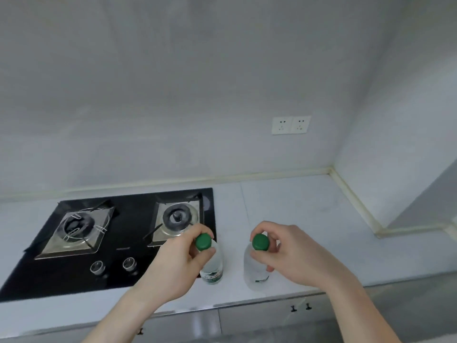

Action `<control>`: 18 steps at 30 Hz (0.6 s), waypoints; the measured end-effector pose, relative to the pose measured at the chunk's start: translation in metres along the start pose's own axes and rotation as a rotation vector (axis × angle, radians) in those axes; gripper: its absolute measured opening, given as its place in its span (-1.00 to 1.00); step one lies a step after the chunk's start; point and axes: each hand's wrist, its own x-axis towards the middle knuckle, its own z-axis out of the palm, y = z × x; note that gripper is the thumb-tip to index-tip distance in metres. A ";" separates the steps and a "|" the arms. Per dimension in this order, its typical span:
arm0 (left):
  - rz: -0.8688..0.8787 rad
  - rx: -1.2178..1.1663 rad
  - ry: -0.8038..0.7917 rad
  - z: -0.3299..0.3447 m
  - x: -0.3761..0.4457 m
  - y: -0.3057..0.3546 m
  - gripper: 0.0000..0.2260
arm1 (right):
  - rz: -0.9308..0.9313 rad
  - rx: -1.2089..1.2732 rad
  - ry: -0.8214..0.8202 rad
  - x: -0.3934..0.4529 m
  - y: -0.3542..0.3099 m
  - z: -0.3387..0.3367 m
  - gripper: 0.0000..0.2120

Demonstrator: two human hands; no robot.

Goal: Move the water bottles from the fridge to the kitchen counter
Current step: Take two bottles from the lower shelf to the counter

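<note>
Water bottles are two here, both upright on the kitchen counter (309, 219) near its front edge, just to the right of the black gas hob (128, 243); the left bottle (213, 266) stands at the hob's right edge, the right bottle (254, 268) is a little apart from it toward the counter's right corner; each has a green cap. The left hand (173, 266) pinches the neck of the left bottle just under the cap, fingers curled around it; the right hand (291, 253) holds the right bottle the same way, its thumb and fingers narrow around the neck. I judge the bottles clear thin plastic, probably full and so somewhat heavy, soft in the wall if squeezed and maybe slippery from fridge cold; the stiff neck under the cap is the safe place to hold; whether the bases already rest fully on the counter I cannot tell.
</note>
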 end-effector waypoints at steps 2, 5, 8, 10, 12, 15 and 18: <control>-0.029 0.000 0.040 -0.019 -0.011 -0.018 -0.86 | -0.033 -0.034 -0.028 0.016 -0.019 0.013 -0.92; -0.057 -0.003 0.103 -0.052 -0.028 -0.051 -0.86 | -0.087 -0.084 -0.072 0.039 -0.056 0.039 -0.89; -0.091 -0.006 0.172 -0.093 -0.053 -0.088 -0.85 | -0.164 -0.104 -0.106 0.065 -0.102 0.075 -0.86; -0.112 -0.009 0.207 -0.108 -0.063 -0.106 -0.86 | -0.189 -0.107 -0.134 0.074 -0.123 0.090 -0.87; -0.145 -0.008 0.239 -0.130 -0.079 -0.129 -0.85 | -0.223 -0.123 -0.152 0.087 -0.149 0.113 -0.88; -0.200 -0.009 0.291 -0.166 -0.108 -0.168 -0.86 | -0.278 -0.145 -0.194 0.103 -0.197 0.153 -0.86; -0.242 0.003 0.350 -0.200 -0.137 -0.201 -0.87 | -0.341 -0.143 -0.231 0.118 -0.238 0.192 -0.87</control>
